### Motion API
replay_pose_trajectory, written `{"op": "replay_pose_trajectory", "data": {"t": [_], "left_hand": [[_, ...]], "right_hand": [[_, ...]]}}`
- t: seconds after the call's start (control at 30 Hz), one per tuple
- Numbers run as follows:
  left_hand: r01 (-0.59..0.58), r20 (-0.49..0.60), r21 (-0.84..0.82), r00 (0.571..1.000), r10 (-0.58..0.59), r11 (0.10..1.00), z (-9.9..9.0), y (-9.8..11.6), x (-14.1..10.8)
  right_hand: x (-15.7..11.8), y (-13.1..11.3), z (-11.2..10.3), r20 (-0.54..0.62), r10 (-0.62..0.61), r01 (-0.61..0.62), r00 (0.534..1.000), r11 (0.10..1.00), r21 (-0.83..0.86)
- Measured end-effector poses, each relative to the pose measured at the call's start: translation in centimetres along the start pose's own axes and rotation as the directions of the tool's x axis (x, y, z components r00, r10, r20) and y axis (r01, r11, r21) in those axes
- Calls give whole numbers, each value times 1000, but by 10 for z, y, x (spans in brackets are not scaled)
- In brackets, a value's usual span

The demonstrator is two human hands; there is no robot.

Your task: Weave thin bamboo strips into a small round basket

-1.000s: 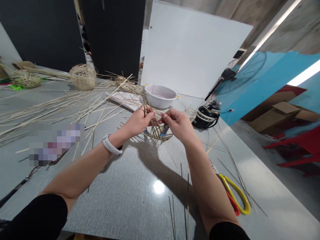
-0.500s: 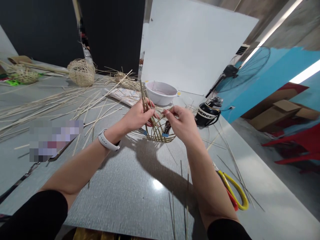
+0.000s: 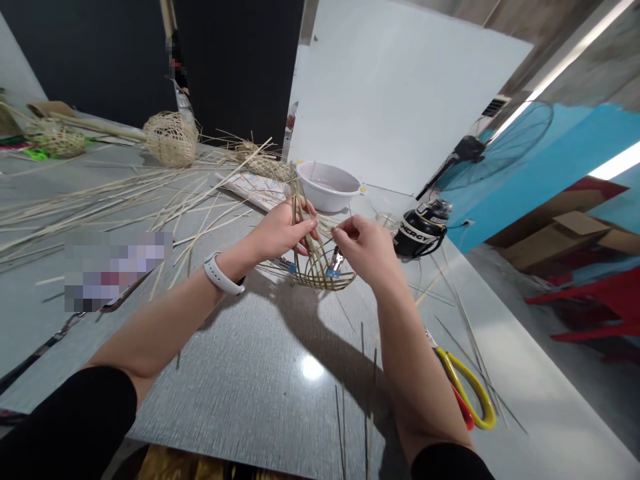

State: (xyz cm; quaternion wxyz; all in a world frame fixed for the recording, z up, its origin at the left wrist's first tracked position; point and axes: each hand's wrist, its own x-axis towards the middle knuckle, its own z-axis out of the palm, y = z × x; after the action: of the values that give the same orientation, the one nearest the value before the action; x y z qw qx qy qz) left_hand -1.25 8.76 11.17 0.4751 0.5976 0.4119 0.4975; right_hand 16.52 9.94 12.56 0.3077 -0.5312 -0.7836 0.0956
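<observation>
A small, partly woven bamboo basket (image 3: 325,283) rests on the grey table, its strips bending upward from a rounded rim. My left hand (image 3: 286,230) is closed around a bundle of the upright bamboo strips (image 3: 299,193). On the other side, my right hand (image 3: 367,248) pinches at the end of a thin strip; the strip is mostly hidden by the fingers. A metal clip with a blue tip (image 3: 334,264) grips the weave below the right fingers. Another blue-tipped clip (image 3: 287,265) sits under the left hand.
Loose bamboo strips (image 3: 100,203) spread over the table's left. Behind stand a white basin (image 3: 330,193) and a woven basket (image 3: 173,140). A black jug (image 3: 419,230) is at the right, and scissors with yellow and red handles (image 3: 473,387) lie by my right forearm.
My right fingertips have drawn slightly to the right, away from the left hand. The upright strips lean closer together in my left hand. The whole view has shifted a little.
</observation>
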Motion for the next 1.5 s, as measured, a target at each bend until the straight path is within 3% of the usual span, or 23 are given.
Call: {"op": "replay_pose_trajectory", "data": {"t": [0.17, 0.27, 0.33, 0.5, 0.67, 0.9, 1.23, 1.37, 1.5], "left_hand": [[-27, 54, 61, 998, 24, 998, 1, -5, 0], [-78, 71, 73, 995, 72, 994, 2, -7, -1], [-100, 61, 102, 994, 95, 990, 2, -7, -2], [-108, 58, 178, 993, 99, 978, 2, -5, -5], [-146, 33, 159, 989, 143, 976, 0, -5, -4], [-182, 21, 121, 983, 180, 976, -1, -4, -4], [-130, 105, 116, 987, 118, 985, -8, 10, -7], [-135, 25, 139, 991, 133, 981, -4, 7, -7], [-119, -76, 207, 988, 138, 971, 0, 3, -5]], "right_hand": [[-2, 0, 3, -75, -262, 253, 962, 961, -110], [-9, -6, 2, 27, -320, 322, 947, 941, -102], [-14, -12, 1, 98, -299, 309, 949, 945, -110], [-23, -23, 1, 116, -314, 332, 942, 920, -209], [-22, -18, -2, 180, -286, 319, 941, 927, -198], [-12, -6, -4, 176, -249, 264, 952, 962, -71], [-6, -5, -17, 289, -253, 159, 923, 937, 312], [-8, -11, -16, 278, -233, 165, 932, 954, 249], [-13, -19, -4, 118, -147, 148, 982, 989, 2]]}}
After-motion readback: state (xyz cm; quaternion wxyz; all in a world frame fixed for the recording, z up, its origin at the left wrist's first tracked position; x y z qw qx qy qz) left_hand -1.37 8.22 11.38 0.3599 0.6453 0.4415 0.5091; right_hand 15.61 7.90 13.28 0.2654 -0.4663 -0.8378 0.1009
